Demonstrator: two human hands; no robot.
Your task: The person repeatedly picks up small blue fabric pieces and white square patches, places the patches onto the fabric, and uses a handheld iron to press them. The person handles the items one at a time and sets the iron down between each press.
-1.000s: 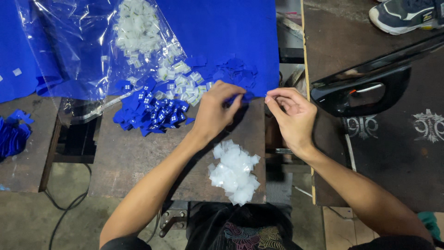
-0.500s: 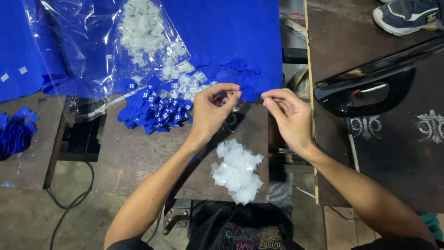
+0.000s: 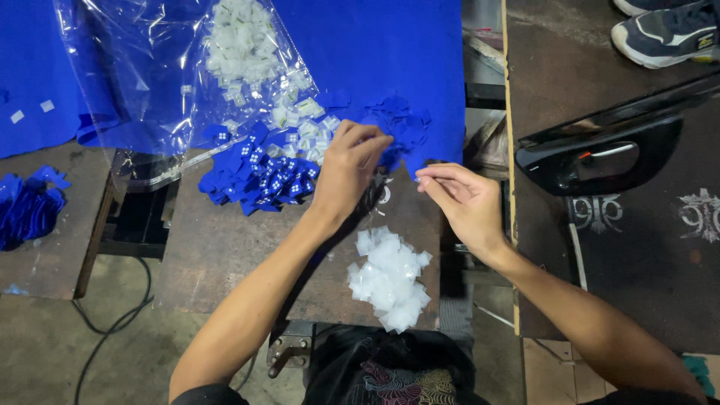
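My left hand (image 3: 349,169) is curled, with the fingers bent down. The fingertips touch a little heap of plain blue cloth pieces (image 3: 401,124) just past my knuckles. I cannot tell if I am pinching one or only touching them.

My right hand (image 3: 461,199) is beside my left hand, a little apart from it. Its thumb and first finger are pressed together at the tips. They look pinched on something very small, but it is too tiny for me to see what it is.

On the other side of my left hand lies a pile of blue pieces with white stickers (image 3: 259,172) on them. Past that pile is a clear plastic bag (image 3: 150,82) with many small white stickers (image 3: 244,45) inside. Some spill out of the bag's mouth, close to my left fingers.

Under my wrists, closer to my body, there is a heap of thin white see-through squares (image 3: 390,277). It sits between my two arms on the dark worn table (image 3: 217,247).

A big blue cloth (image 3: 382,45) covers the table beyond my hands.

Far out past my left arm there is another bunch of blue pieces (image 3: 30,206) on a small table. Out past my right hand lies a shiny black curved part (image 3: 607,154) on a dark mat, and a shoe (image 3: 664,34) is beyond it.
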